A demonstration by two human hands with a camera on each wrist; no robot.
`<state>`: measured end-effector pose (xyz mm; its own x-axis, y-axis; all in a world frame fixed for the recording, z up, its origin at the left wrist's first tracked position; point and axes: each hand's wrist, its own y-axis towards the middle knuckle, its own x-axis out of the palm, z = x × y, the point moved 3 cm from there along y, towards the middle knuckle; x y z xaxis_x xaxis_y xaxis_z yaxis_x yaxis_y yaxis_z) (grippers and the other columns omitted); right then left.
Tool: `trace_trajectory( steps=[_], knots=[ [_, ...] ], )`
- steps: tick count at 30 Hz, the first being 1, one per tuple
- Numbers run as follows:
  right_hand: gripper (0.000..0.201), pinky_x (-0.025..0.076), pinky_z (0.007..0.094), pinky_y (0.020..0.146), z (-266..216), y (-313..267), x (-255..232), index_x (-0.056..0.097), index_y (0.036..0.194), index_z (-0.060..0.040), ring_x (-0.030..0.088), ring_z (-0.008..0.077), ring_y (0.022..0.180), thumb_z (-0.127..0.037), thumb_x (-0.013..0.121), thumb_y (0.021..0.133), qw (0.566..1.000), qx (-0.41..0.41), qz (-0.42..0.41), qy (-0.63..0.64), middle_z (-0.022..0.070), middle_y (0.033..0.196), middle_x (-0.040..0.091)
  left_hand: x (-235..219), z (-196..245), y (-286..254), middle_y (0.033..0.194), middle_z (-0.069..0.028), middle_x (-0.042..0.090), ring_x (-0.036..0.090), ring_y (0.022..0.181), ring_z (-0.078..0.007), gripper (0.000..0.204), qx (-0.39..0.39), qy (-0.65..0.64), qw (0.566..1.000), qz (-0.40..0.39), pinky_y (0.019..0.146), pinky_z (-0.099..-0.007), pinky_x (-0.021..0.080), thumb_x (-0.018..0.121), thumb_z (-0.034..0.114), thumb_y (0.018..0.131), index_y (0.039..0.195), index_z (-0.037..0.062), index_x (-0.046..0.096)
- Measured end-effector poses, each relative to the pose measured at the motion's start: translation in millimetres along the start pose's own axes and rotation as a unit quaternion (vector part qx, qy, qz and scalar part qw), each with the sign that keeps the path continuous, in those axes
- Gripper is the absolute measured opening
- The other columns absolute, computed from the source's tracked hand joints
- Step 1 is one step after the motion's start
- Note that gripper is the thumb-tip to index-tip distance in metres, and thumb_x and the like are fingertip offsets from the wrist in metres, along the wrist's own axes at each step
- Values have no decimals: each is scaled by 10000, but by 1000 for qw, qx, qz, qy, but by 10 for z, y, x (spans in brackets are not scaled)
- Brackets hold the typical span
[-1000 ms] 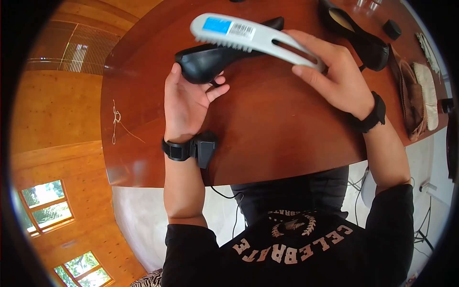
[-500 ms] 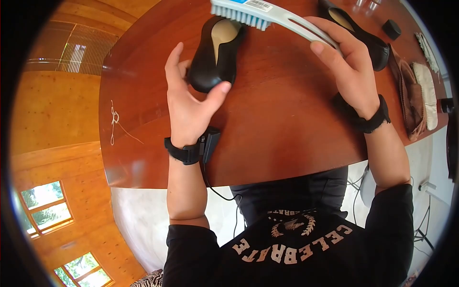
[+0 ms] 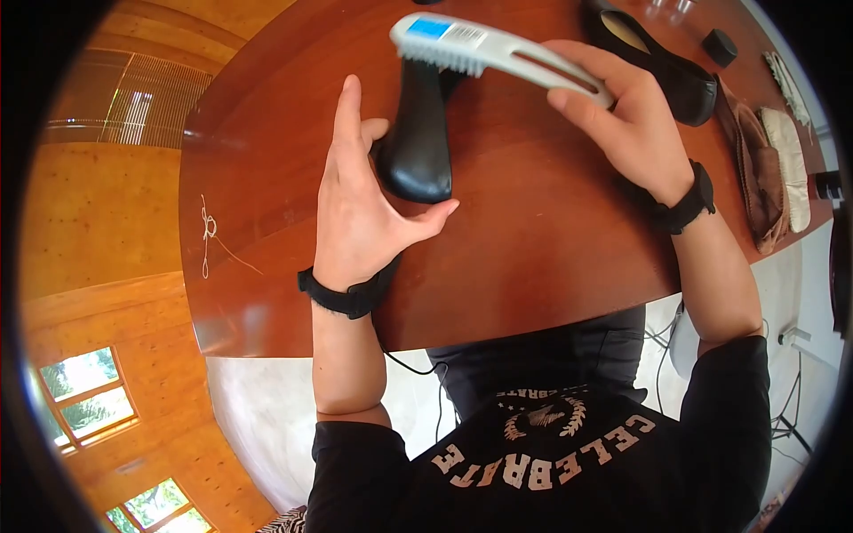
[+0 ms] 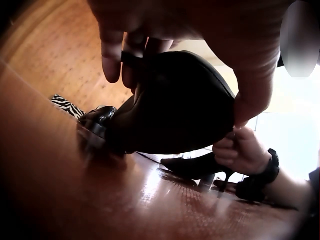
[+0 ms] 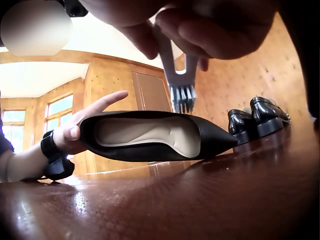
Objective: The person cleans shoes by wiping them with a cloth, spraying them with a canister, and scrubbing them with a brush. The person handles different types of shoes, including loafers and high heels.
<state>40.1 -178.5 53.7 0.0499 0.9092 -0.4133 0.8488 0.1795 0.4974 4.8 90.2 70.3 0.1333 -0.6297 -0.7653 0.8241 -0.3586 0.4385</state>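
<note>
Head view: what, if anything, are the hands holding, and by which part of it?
The right hand grips the brush by its slotted handle; the left hand holds a black shoe by its heel end.

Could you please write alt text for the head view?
A person's left hand holds a black shoe over a reddish-brown table, while the right hand grips a pale brush, its bristles by the shoe. A second black shoe is at the upper right.

Bright daylight from windows (image 3: 87, 371), glare on the tabletop (image 4: 150, 186), dark fisheye corners, dim left wrist view
</note>
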Motion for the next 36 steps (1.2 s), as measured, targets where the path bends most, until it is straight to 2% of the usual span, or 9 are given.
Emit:
trace_trajectory(
  steps=[4,8,12,16,19,23,24,27,36],
  knots=[
    [373,537,332,722,-92,-35,95,666,1229,-1,688,264,772,-200,702,916,989,-100,-87,60,171,930,716,70,5,0,1127,-171,615,620,1016,-341,1323,60,-13,998,-7,901,-425,527,943,136,514,1594,7,190],
    [416,534,369,717,-24,-6,8,652,1258,-20,690,310,758,-282,679,936,997,31,-13,-66,189,862,704,49,-22,-30,1115,-165,615,611,1046,-337,1316,23,2,999,-24,899,-419,525,943,135,502,1591,8,214],
    [430,526,391,716,24,33,-46,657,1231,-16,671,344,747,-329,676,937,984,107,-6,-142,193,863,699,36,-10,-19,1106,-163,618,613,1036,-335,1320,22,11,999,-30,896,-416,525,945,138,502,1592,11,211],
    [416,519,384,709,-46,10,19,653,1232,-13,666,346,747,-301,681,933,998,-15,-44,-37,207,859,686,36,-21,-16,1094,-160,623,618,1023,-329,1320,16,5,1000,-26,896,-415,524,943,140,505,1593,12,207],
    [407,519,376,706,7,-13,88,655,1228,-11,665,341,745,-286,686,930,998,-41,-47,-14,206,845,684,24,-27,-6,1078,-158,629,624,1007,-325,1305,15,-6,1000,-23,896,-410,522,930,130,517,1593,11,201],
    [399,507,413,685,69,16,-28,679,1173,-7,660,334,708,-342,648,958,983,106,-1,-149,177,780,680,23,-51,4,1067,-157,637,638,976,-316,1273,7,-37,999,-16,885,-395,522,894,96,544,1596,16,180],
    [421,497,434,675,98,25,-44,690,1135,-8,652,331,684,-391,619,975,973,153,-33,-171,161,728,655,23,-54,7,1071,-157,638,642,974,-312,1268,-3,-49,999,-16,885,-392,524,884,88,552,1598,20,171],
    [432,489,433,661,137,35,-45,696,1114,-14,645,324,668,-414,608,979,960,179,-73,-200,152,686,627,31,-61,12,1084,-156,639,652,973,-298,1250,-26,-80,996,-14,889,-384,528,857,68,577,1603,31,144],
    [436,486,445,659,55,11,-14,702,1054,-28,640,332,665,-444,595,979,974,146,-50,-164,154,679,625,27,-134,5,1152,-169,624,642,1040,-272,1180,-55,-142,988,-5,941,-370,515,814,101,663,1608,37,111]
  ],
)
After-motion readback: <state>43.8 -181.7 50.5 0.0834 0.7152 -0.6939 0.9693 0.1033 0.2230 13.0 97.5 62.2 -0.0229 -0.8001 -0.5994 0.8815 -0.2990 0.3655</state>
